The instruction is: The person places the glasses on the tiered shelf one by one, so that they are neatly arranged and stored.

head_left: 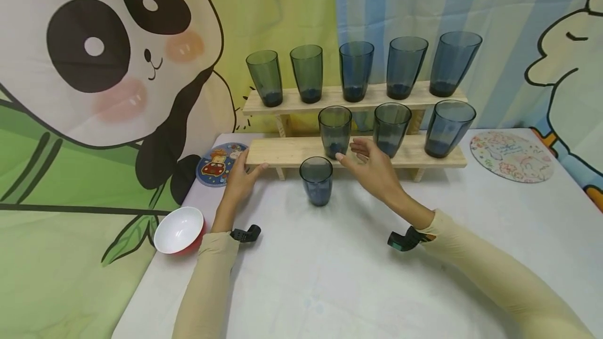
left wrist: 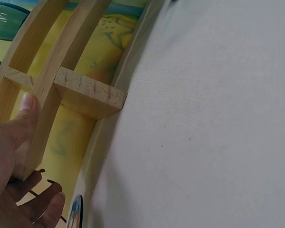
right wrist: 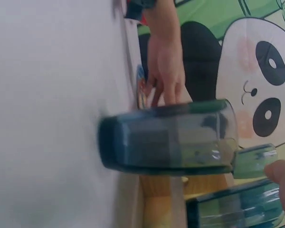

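My left hand (head_left: 241, 179) grips the left end of the lower board of a two-tier wooden stand (head_left: 282, 151). In the left wrist view its thumb (left wrist: 26, 111) presses the board's front edge, with the other fingers past the end. My right hand (head_left: 374, 169) is beside a tinted drinking glass (head_left: 335, 132) on the lower board, thumb and fingers spread and relaxed at its right side. Another drinking glass (head_left: 317, 182) stands upright on the table just in front of the stand; it fills the middle of the right wrist view.
Two more glasses, a middle one (head_left: 392, 124) and a right one (head_left: 449, 128), stand on the lower board. Several line the upper board (head_left: 330, 99). Round mats, blue (head_left: 212, 169) and floral (head_left: 513, 156), flank the stand. A white-and-red bowl (head_left: 179, 230) sits at the left table edge.
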`<state>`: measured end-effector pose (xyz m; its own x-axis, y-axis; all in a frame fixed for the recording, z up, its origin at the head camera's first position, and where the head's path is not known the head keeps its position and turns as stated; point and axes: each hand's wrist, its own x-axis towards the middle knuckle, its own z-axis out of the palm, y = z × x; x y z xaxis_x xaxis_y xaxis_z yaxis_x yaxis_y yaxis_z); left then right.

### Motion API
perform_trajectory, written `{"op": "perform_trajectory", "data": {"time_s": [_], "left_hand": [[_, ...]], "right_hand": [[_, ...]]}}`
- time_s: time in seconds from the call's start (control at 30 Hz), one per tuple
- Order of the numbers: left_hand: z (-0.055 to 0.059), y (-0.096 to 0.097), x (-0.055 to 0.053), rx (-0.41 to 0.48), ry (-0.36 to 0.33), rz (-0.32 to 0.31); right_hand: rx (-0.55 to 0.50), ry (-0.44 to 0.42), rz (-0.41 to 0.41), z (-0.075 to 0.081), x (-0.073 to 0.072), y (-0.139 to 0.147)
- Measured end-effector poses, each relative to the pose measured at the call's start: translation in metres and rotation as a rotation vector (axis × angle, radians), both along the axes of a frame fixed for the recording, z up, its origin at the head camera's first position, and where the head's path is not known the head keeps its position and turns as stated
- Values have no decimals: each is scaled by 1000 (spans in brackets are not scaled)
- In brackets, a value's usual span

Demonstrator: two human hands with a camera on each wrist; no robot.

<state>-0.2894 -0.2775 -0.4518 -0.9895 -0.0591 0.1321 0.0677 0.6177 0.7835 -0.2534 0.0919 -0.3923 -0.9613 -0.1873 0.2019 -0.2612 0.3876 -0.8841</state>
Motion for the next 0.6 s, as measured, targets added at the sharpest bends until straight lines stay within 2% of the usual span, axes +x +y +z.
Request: {"op": "perform_trajectory", "data": {"time_s": [0.13, 0.3, 0.47, 0.6], "left_hand": [[1, 0, 1, 8, -12, 1], [1, -3, 2, 18, -17, 12], [0, -3, 1, 23, -11, -2], [1, 0, 0, 19, -4, -14]], "right_hand": [[-16, -5, 77, -19, 11, -5], [-15, -24, 190, -42, 11, -23], [-38, -3, 240, -57, 5, -40], [-49, 18, 245, -60, 4, -45]]}}
